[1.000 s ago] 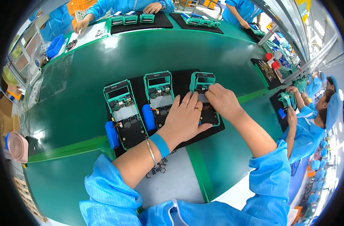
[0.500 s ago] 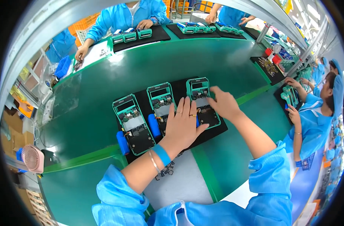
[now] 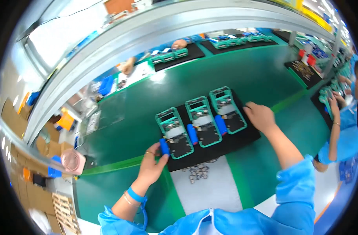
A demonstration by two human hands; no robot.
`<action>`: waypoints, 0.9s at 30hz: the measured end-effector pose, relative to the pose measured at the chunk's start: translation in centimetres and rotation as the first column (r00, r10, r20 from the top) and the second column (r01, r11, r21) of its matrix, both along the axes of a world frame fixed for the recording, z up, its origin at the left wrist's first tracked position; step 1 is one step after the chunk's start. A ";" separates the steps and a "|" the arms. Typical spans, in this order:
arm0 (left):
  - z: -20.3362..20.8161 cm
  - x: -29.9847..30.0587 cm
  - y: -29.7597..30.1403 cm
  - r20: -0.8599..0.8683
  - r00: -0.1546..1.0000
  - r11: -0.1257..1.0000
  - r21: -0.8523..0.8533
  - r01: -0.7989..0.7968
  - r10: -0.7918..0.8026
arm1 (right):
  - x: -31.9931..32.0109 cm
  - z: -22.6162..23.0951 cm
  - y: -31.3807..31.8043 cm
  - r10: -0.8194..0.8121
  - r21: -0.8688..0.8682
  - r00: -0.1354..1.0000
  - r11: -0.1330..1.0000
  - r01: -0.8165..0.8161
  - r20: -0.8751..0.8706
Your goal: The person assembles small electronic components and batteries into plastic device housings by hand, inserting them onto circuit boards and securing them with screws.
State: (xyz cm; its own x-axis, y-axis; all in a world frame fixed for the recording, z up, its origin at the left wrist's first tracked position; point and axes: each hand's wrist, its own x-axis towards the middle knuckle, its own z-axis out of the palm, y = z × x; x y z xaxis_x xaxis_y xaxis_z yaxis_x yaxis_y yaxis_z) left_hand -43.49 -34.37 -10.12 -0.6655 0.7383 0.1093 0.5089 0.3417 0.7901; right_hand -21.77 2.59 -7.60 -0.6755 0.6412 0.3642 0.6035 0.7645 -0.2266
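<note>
Green-framed units [image 3: 204, 121], three side by side on a black mat [image 3: 226, 145] upon the green surface [image 3: 155, 90] in the head view, with left hand [image 3: 149, 166] loosely cupped at the leftmost blue cylinder [image 3: 164, 147] and right hand [image 3: 261, 117] curled by the mat's right edge; cannot tell whether pinching either. Could knock that cylinder askew with the thumb, or slide units together by jerking the mat.

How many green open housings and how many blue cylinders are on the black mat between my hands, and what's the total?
Green open housings: 3
Blue cylinders: 3
Total on the black mat, both kinds: 6
</note>
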 end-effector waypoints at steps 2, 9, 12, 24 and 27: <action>-1.4 -0.6 0.2 0.068 0.997 0.999 0.035 0.021 -0.024 | 4.0 -0.7 -0.8 -0.107 0.111 0.990 0.989 0.097 0.088; 0.9 -1.2 2.8 0.617 0.786 0.955 0.208 -0.213 0.041 | 6.1 -2.9 -5.0 -0.095 -0.379 0.969 0.925 0.002 -0.228; 1.4 -1.5 2.9 0.639 0.769 0.929 0.287 -0.233 -0.005 | 5.2 -3.3 -6.5 -0.177 -0.380 0.947 0.923 0.065 -0.267; -3.0 -7.9 2.9 0.675 0.480 0.829 0.454 0.328 -0.560 | 5.1 -4.8 -11.8 -0.537 -0.057 0.829 0.843 0.535 -0.152; -3.2 -7.8 2.5 0.696 0.336 0.765 0.507 0.396 -0.635 | 3.0 -5.7 -16.3 -0.574 0.018 0.783 0.803 0.595 -0.240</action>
